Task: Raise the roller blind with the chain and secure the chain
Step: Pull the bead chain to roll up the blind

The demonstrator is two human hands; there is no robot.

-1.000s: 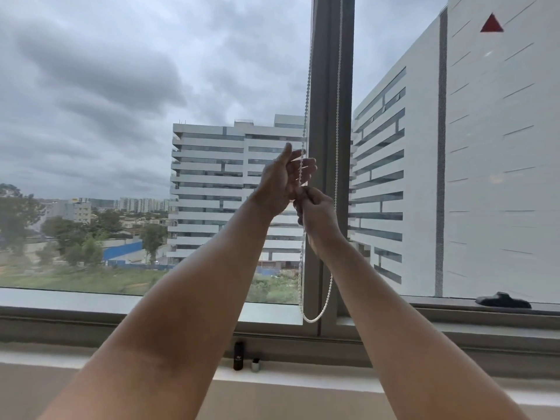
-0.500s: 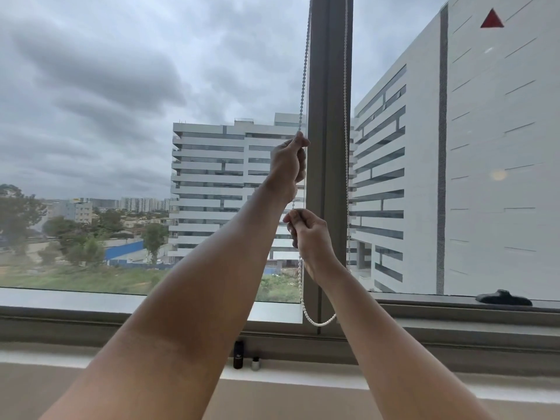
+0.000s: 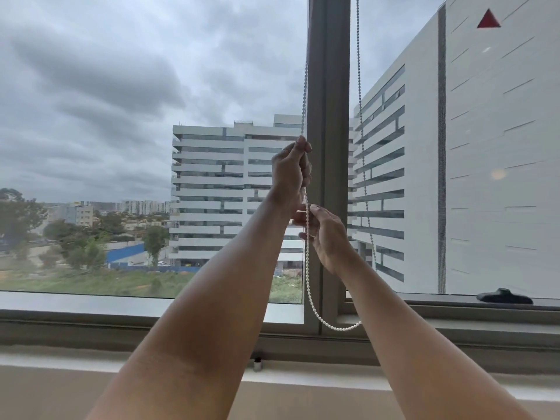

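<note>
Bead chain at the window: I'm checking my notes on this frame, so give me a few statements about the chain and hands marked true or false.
1. The left hand grips the bead chain higher up than the right hand. True.
2. Both hands hold the strand of the loop on the right side of the window post. False: they hold the left strand; the right strand hangs free.
3. The bottom of the chain loop hangs free in front of the lower frame. True.
4. The roller blind covers most of the glass. False: no blind fabric is in view; the panes show sky and buildings.
5. A dark handle sits on the right pane's lower frame. True.
</note>
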